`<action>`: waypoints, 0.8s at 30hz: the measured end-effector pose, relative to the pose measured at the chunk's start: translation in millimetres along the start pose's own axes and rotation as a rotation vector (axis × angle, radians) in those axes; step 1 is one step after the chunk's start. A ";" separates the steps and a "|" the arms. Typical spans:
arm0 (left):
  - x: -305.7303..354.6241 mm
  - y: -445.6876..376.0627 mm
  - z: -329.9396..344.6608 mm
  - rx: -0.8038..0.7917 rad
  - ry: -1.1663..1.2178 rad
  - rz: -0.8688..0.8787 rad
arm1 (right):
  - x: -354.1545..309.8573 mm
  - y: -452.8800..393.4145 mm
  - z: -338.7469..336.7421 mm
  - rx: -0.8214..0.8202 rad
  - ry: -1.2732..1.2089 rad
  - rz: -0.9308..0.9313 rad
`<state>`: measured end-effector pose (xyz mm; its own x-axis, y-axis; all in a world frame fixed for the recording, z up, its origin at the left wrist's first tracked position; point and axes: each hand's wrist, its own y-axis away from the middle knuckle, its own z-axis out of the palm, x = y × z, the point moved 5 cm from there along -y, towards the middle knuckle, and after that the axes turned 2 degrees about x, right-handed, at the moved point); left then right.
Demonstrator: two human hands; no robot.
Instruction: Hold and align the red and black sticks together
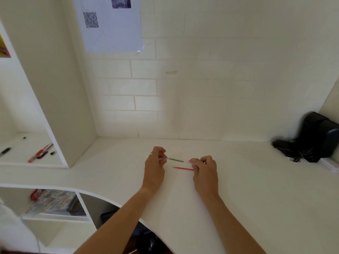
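White desk [238, 189], curved near edge, bare room rightward. Left hand [155, 162] pinching clear pen barrel [163, 159]; right hand [204, 168] pinching black refill [176, 160] (red refill [183, 168] just below, on desk).

Two hands, left [154, 165] and right [205, 171], at mid-frame. Between them one dark refill [175, 160]; just below it one red refill [183, 168]. One red pen [39, 153] on the shelf at left. One paper sheet [110, 24], upper left. One black bag [315, 138], right edge.
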<state>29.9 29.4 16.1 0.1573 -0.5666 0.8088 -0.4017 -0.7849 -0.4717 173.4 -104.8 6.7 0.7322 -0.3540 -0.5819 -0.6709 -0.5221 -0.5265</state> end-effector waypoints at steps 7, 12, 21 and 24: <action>2.8 -0.7 -0.9 0.002 0.048 0.004 | 0.8 -0.5 -0.4 0.003 0.019 0.008; -0.4 -3.3 2.9 -0.048 0.046 0.007 | -3.9 -0.6 -1.3 -0.010 -0.032 -0.056; 1.9 0.3 -2.3 -0.041 0.185 -0.040 | 0.7 -4.1 -3.8 -0.016 -0.147 -0.064; 1.7 1.2 -2.7 -0.053 0.211 -0.060 | 3.2 -5.1 -2.5 -0.039 -0.144 -0.072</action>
<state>27.3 28.2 17.9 -0.0075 -0.4502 0.8929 -0.4446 -0.7983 -0.4062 179.5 -105.2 9.1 0.7522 -0.2007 -0.6277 -0.6099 -0.5727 -0.5477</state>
